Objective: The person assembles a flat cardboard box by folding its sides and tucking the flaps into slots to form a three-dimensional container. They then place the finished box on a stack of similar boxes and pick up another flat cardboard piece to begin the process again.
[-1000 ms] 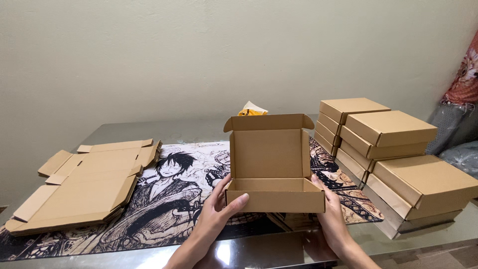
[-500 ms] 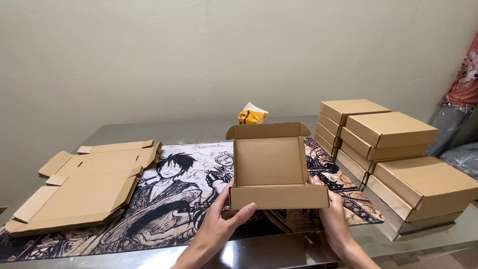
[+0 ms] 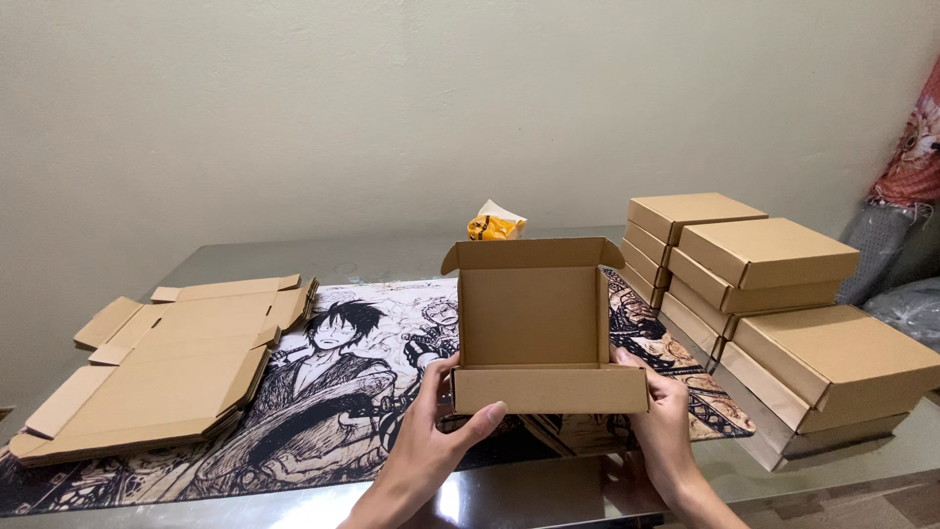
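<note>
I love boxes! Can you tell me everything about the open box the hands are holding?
The open box is plain brown cardboard, a shallow mailer shape with a low front wall and side walls. Its lid stands up at the back, with small flaps sticking out at both top corners. It looks empty inside. It is held just above a black-and-white cartoon mat, its opening facing the camera. The left hand grips its lower left corner, thumb across the front wall; the right hand holds its right side.
</note>
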